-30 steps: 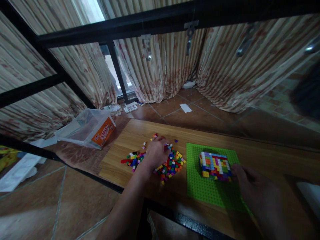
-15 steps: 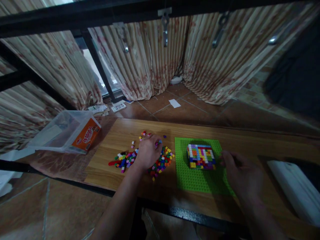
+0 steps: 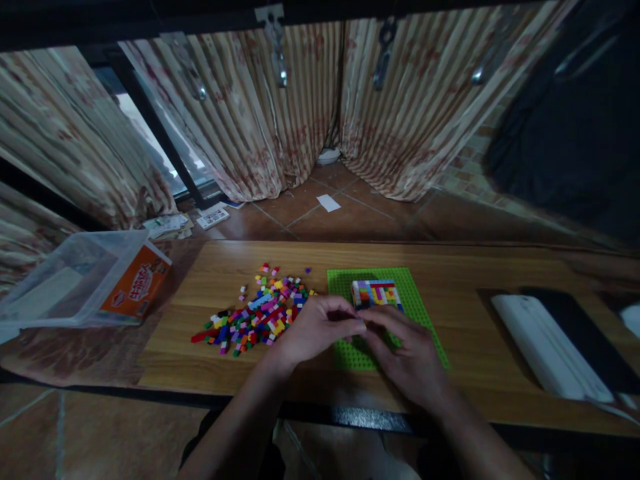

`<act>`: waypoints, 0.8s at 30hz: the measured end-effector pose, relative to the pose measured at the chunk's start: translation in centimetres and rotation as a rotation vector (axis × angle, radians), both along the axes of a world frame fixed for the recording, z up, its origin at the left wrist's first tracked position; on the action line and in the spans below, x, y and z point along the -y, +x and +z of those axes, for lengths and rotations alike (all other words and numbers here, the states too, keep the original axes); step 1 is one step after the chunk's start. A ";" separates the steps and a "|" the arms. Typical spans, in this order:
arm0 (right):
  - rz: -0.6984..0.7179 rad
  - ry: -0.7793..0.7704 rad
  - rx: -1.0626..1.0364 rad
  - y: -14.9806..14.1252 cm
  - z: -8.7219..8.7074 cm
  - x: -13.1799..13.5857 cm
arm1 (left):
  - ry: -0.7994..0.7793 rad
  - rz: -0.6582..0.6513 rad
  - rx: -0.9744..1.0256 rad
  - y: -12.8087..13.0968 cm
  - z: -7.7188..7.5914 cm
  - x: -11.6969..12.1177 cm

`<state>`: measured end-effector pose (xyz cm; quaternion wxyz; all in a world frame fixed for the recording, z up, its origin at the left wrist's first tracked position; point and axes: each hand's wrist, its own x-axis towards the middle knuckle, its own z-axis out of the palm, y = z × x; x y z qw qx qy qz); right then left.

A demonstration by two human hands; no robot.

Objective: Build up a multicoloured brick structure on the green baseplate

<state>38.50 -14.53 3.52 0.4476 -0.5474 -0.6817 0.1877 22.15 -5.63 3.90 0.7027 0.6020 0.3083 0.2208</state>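
My left hand (image 3: 323,325) and my right hand (image 3: 407,350) meet over the near part of a green studded baseplate (image 3: 417,300). Their fingertips are pinched together around a tiny purplish toy brick (image 3: 359,319), mostly covered by the fingers. Just behind them, a block built of many coloured toy bricks (image 3: 376,293) stands on the baseplate; my fingers hide its lower front. Left of my left hand spreads a loose pile of small coloured toy bricks (image 3: 270,310).
A clear plastic box (image 3: 70,267) with an orange label sits at the table's left end. On the right of the wooden table (image 3: 465,320) lie a white oblong device (image 3: 547,347) and a dark flat object (image 3: 585,340). Striped curtains (image 3: 295,107) hang beyond.
My left hand has left the brick pile and moved right to the baseplate. My right hand has come in from the baseplate's right side to meet it. The view has turned slightly right.
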 end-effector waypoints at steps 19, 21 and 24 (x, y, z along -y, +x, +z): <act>-0.325 -0.159 -0.122 6.9 -0.5 0.6 | 0.106 0.059 -0.119 0.0 -0.7 -0.6; -0.315 -0.189 -0.128 7.9 -0.7 0.5 | 0.112 0.068 -0.118 0.0 -1.1 -0.8; -0.244 -0.221 -0.132 8.1 -1.0 0.2 | 0.108 0.059 -0.112 -0.1 -1.5 -1.0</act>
